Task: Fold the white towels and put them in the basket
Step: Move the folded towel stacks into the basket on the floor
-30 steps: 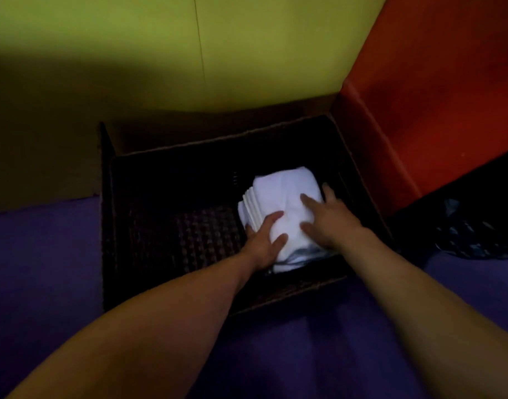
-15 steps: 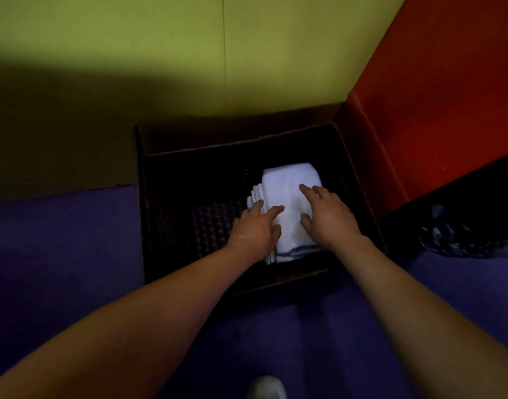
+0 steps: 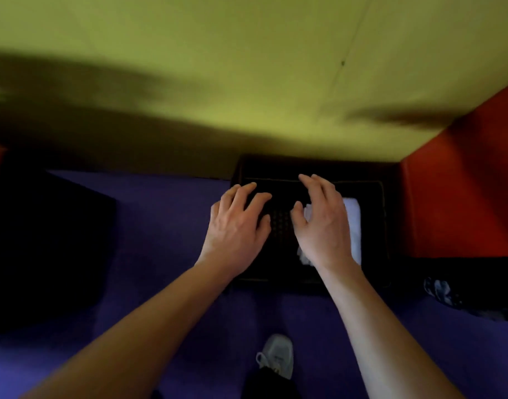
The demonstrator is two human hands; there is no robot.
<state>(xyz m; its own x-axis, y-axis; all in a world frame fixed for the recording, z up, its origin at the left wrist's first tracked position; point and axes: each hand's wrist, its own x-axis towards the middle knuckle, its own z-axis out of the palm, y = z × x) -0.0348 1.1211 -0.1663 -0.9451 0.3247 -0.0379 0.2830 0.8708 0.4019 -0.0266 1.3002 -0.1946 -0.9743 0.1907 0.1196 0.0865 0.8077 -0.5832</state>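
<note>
Although the right hand (image 3: 323, 226) hid most of it, the stack of folded white towels (image 3: 353, 226) lay inside the dark basket (image 3: 383, 226), toward its right side. Both hands hovered above the basket with nothing in them. The fingers of the left hand (image 3: 237, 223) were spread and relaxed over the basket's left part; those of the right hand were loosely extended over the stack. Whether either hand touched the towels could not be confirmed, because the frame was blurred, but they appeared clear of them. The basket stood on the purple floor (image 3: 160, 214), against the yellow-green wall (image 3: 247, 67) and just beside a red panel (image 3: 463, 191). A white shoe (image 3: 277, 357) showed near the bottom edge.

Judged from this position, the placing step was essentially complete. Risk: the stack's near-left corner (image 3: 303, 256) looked ruffled, so a trailing finger could catch it and unfold the upper layers.
</note>
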